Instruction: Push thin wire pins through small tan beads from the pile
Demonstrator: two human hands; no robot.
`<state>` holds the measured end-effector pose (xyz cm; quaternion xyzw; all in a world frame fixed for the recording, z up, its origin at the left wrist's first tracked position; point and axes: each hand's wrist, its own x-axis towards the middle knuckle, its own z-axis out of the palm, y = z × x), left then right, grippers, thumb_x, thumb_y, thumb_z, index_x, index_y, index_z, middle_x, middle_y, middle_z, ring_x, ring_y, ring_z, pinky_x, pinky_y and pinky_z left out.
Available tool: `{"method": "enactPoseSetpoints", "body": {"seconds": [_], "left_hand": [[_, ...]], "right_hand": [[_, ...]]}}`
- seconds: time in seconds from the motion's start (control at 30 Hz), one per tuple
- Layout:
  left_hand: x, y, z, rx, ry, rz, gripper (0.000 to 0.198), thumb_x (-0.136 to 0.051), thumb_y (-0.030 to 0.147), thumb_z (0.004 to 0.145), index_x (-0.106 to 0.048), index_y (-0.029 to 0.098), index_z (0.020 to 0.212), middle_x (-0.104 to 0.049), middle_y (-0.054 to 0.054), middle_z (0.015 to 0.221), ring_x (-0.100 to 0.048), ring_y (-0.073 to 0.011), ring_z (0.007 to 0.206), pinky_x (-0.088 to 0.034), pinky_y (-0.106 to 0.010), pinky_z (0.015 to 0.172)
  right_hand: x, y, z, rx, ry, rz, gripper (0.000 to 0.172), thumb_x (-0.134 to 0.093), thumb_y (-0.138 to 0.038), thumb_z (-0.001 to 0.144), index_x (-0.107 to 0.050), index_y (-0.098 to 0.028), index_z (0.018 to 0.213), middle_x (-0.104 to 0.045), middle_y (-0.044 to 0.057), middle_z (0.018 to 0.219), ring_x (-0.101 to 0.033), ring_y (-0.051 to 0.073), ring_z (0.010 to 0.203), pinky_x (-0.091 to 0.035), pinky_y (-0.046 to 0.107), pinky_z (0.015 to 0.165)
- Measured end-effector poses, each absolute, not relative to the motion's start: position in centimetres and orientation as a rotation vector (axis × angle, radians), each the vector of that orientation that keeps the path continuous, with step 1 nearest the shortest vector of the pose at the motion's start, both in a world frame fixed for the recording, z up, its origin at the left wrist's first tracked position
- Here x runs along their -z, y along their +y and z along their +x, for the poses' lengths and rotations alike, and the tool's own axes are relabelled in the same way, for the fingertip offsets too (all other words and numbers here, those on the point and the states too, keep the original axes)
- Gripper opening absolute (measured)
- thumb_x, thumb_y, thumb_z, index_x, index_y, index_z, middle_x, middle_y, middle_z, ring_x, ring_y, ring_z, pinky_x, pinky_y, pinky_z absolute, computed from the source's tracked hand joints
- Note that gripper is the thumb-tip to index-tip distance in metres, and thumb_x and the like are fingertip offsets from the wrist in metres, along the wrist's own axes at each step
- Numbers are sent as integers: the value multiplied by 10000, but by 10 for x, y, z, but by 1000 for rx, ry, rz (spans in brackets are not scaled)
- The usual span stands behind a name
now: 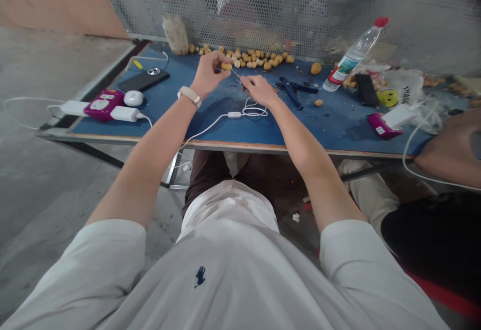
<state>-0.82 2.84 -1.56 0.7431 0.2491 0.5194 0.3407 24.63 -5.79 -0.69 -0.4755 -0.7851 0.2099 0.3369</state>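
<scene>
Left hand (208, 73) pinches small tan lump (226, 66) at fingertips, upper centre, above blue desk (338, 134). Right hand (259, 91) near but apart, holding thin metal pick (235, 73). Lump looks light, hard, slippery; fingertip grip suits best.

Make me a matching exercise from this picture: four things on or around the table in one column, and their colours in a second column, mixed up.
Things:
1. Wristband
2. Water bottle cap
3. Power strip
4. Tabletop

Colours:
A. Blue
B. Cream
C. Red
D. Magenta

Right pairs: 1-B, 2-C, 3-D, 4-A.
</scene>
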Motion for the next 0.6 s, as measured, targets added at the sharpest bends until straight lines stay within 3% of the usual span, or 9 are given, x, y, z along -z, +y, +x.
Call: {"method": "enactPoseSetpoints", "body": {"seconds": [0.17,0.37,0.5,0.6], "left_hand": [[26,46,-11,-1309,607,1979,634,-1045,854,809,-583,447,963,-856,111,843,-647,-205,1293,-504,-514,1193],[34,54,-13,-1455,533,1849,461,-1128,522,728,-754,417,976,-973,0,1202,-817,-299,1234,-644,-595,1139],[27,45,-13,-1397,512,1915,434,-1126,582,805,-752,437,969,-930,56,980,-784,-255,1299,-627,-533,1224],[19,30,-11,-1370,490,1971,412,-1090,607,890,-719,426,909,-858,34,853,-809,-263,1348,-631,-529,1236]], "right_hand": [[8,-57,248,-565,-2057,-1238,1061,-424,-1301,999,-780,-302,1032,-735,117,894,-829,433,1059,-733,682,1154],[11,-53,251,-566,-2058,-1241,1018,-434,-1269,1038,-767,-307,1015,-707,101,872,-820,413,1036,-723,659,1172],[9,-55,250,-556,-2059,-1278,1010,-422,-1244,1072,-766,-295,1019,-744,117,901,-843,417,1040,-723,675,1195],[7,-59,248,-561,-2056,-1258,1007,-446,-1253,1058,-761,-298,1009,-743,108,884,-851,410,1038,-730,658,1191]]}}
